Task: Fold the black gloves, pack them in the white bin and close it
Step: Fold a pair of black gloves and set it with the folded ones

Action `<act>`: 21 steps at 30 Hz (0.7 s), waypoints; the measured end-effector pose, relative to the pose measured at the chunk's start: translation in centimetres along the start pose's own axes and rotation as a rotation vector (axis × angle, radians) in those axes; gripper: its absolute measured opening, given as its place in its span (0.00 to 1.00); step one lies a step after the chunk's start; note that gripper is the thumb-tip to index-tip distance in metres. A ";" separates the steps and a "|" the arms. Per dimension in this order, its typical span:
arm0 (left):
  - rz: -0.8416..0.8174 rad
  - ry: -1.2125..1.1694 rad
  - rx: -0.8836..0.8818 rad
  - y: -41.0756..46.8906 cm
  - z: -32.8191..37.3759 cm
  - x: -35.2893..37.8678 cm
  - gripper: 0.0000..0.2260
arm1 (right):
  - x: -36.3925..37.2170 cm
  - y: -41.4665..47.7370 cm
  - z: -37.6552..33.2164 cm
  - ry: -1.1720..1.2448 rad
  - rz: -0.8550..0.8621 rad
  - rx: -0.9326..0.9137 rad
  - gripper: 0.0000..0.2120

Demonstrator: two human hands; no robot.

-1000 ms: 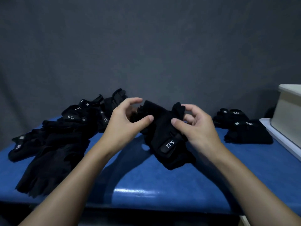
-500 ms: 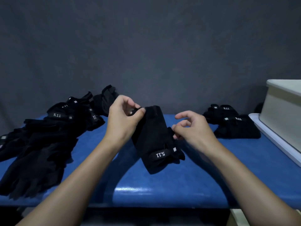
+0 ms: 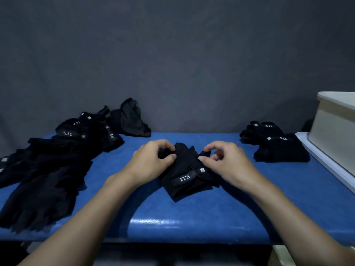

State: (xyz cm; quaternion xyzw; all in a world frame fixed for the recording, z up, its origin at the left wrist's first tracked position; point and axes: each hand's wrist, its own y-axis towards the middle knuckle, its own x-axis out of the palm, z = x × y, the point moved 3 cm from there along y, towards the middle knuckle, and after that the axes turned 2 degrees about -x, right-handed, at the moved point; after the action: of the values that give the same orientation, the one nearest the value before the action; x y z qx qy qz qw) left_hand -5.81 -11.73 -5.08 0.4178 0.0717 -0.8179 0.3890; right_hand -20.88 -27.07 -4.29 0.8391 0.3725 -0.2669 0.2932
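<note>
A black glove (image 3: 184,175) with a white "5.11" strap lies on the blue table (image 3: 192,217) in the middle. My left hand (image 3: 151,162) pinches its upper left edge between thumb and fingers. My right hand (image 3: 228,162) pinches the fabric at its upper right, just above the strap tag. A loose heap of black gloves (image 3: 48,166) covers the table's left side. Folded black gloves (image 3: 276,143) sit stacked at the right. The white bin (image 3: 336,123) stands at the far right edge, only partly in view.
A white lid or tray (image 3: 326,162) lies flat under the bin along the table's right side. One more crumpled black glove (image 3: 128,120) rests against the dark grey backdrop behind the heap. The table's front edge runs just below my forearms.
Both hands have lowered the glove from the air onto the table. The right hand, open half a second ago, now pinches the glove's right edge.
</note>
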 end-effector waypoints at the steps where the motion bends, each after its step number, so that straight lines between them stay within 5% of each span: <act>1: 0.004 0.017 0.002 -0.1 0.1 -0.1 0.07 | 0.1 0.0 -0.1 0.014 0.000 -0.006 0.06; 10: 0.093 -0.076 0.103 -0.1 1.1 -0.8 0.11 | 0.1 0.3 -0.4 0.250 0.020 0.017 0.04; 15: -0.013 -0.050 0.085 -0.4 0.9 -0.5 0.12 | -0.2 0.1 0.3 -0.001 0.048 0.019 0.05; 21: -0.064 -0.031 0.046 -0.6 0.9 -0.2 0.19 | -0.4 -0.7 -0.1 0.013 -0.043 -0.021 0.07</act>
State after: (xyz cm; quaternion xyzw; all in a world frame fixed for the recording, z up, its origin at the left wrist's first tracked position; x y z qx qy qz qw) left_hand -6.74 -11.58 -4.51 0.4116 0.0603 -0.8377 0.3538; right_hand -21.58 -26.83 -4.18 0.8295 0.3953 -0.2637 0.2935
